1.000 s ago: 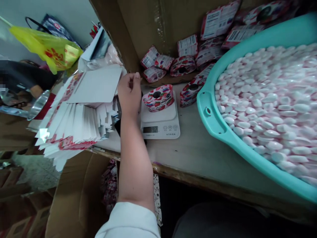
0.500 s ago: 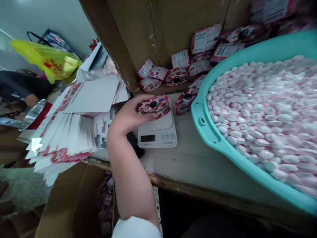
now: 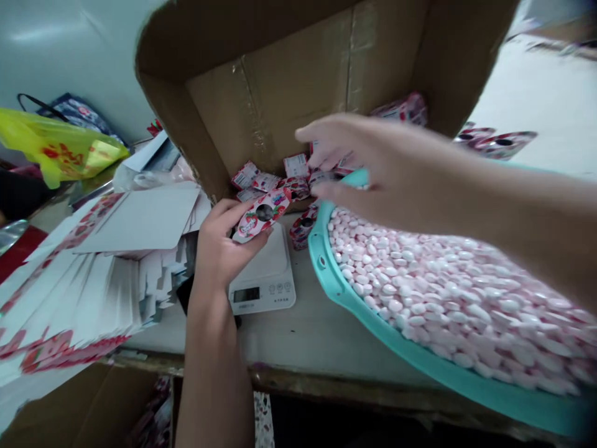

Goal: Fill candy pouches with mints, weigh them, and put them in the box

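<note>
My left hand (image 3: 219, 252) grips a small red-and-pink printed box (image 3: 252, 225) by its sides, tilted just above a white digital scale (image 3: 277, 292). A round dark opening shows on the box's upper face. My right hand (image 3: 368, 168), smeared by motion, stretches over the rim of a turquoise basin (image 3: 324, 264) with fingers apart and nothing visible in them. Pale pink-white, tablet-like candies (image 3: 420, 292) fill the basin. Another printed box (image 3: 301, 233) stands between scale and basin, and several printed packs (image 3: 296, 165) lie behind my right fingers.
A cardboard carton (image 3: 298, 93) on its side encloses the packs at the back. Flat white cards (image 3: 135, 218) are stacked at left, near a yellow plastic bag (image 3: 69, 152). Below the table's front edge (image 3: 298, 379) is another carton (image 3: 88, 398) with packs.
My left hand has lifted the small box off the scale and tilted it. My right hand has come into view over the basin. The view has shifted to the right.
</note>
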A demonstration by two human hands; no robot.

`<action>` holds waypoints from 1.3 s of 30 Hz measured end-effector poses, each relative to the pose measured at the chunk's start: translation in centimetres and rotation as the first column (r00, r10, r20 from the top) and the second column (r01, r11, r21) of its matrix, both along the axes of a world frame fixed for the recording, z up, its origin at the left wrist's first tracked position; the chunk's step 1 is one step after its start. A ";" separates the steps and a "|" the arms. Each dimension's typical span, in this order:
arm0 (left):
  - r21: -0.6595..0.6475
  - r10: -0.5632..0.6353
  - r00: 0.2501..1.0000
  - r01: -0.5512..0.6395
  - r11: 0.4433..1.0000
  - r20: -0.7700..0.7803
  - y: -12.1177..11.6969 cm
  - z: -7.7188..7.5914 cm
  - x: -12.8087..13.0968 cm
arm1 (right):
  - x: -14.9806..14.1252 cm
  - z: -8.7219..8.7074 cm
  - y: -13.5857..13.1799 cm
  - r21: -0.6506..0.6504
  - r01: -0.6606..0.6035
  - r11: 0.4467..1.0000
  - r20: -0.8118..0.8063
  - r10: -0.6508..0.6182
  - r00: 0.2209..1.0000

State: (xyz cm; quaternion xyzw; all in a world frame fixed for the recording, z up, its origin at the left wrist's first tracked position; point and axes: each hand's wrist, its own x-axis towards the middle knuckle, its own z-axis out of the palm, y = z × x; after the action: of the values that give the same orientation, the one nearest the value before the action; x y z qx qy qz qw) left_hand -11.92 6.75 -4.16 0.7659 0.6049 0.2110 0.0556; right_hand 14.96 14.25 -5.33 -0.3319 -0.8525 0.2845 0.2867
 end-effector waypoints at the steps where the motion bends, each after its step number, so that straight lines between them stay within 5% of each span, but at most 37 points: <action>1: 0.036 -0.014 1.000 0.014 0.999 0.004 -0.1 -0.1 0.5 | -0.2 -0.1 -0.3 0.005 -0.026 1.000 0.008 0.026 1.000; 6: 0.142 -0.144 0.989 0.147 0.979 -0.025 -0.3 -1.4 2.3 | -1.5 -1.8 -0.8 0.076 -0.205 0.976 0.038 0.203 0.979; 11: 0.272 -0.108 0.994 0.110 0.956 -0.022 -0.2 -2.1 2.9 | -1.5 -2.9 0.3 0.277 -0.239 0.930 0.012 0.246 0.969; 16: 0.359 -0.102 0.992 0.125 0.925 -0.080 -0.3 -2.0 3.2 | -1.5 -3.1 0.3 0.480 -0.190 0.857 0.052 0.188 0.981; 23: 0.348 -0.081 0.995 0.098 0.932 -0.064 -0.6 -2.3 3.4 | -1.7 -3.1 -0.2 0.590 -0.156 0.792 0.131 0.097 0.987; 27: 0.358 -0.054 0.992 0.090 0.929 -0.110 -0.6 -2.3 3.3 | -2.0 -3.0 -0.3 0.617 -0.142 0.774 0.182 0.035 0.983; 39: 0.313 -0.074 0.990 0.108 0.943 -0.118 -0.8 -2.9 3.6 | -2.1 -2.9 -0.7 0.483 -0.199 0.853 0.231 0.095 0.968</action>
State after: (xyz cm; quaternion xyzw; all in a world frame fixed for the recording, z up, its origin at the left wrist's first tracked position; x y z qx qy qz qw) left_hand -8.34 5.99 -7.05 0.8019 0.5289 0.2627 -0.0910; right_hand 12.89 13.55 -8.22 -0.2059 -0.9442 0.0392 0.2540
